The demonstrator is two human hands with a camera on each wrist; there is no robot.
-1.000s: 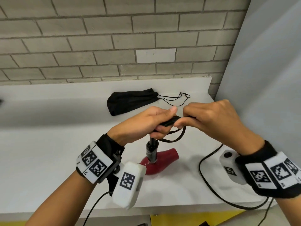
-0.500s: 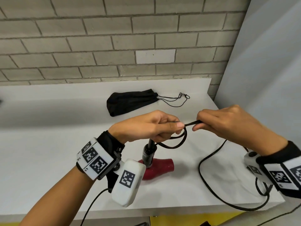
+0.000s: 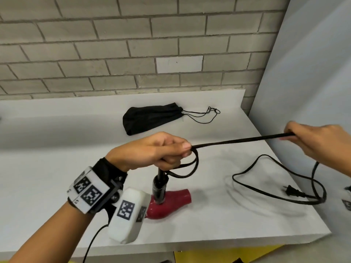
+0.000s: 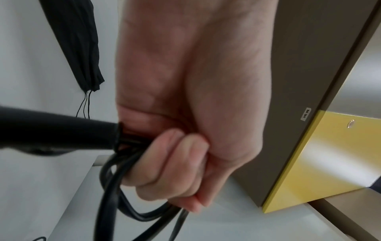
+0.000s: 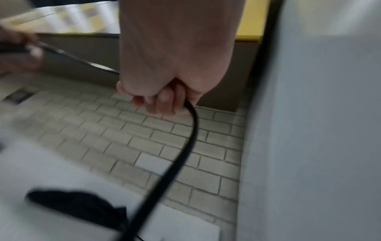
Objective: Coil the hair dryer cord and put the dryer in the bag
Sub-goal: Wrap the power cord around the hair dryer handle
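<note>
A red hair dryer (image 3: 171, 203) stands nose-down on the white counter (image 3: 38, 177), its black handle (image 3: 160, 186) pointing up. My left hand (image 3: 161, 150) grips the handle's top together with a small loop of black cord (image 3: 188, 168); the left wrist view shows its fingers (image 4: 171, 164) curled round the cord loops (image 4: 115, 187). From there the cord (image 3: 237, 140) runs taut to my right hand (image 3: 311, 141), which pinches it near the right panel. In the right wrist view that hand's fingers (image 5: 163, 101) hold the cord (image 5: 185, 146). The black drawstring bag (image 3: 150, 117) lies flat farther back.
Slack cord and its plug (image 3: 292, 191) lie on the counter's right end, close to the front edge. A grey panel (image 3: 303, 73) closes off the right side and a brick wall (image 3: 133, 44) the back. The bag's drawstrings (image 3: 207, 114) trail right.
My right hand has slid away to the right along the cord, drawing a long taut stretch out of the left hand. The plug has come into view. The left hand stays put.
</note>
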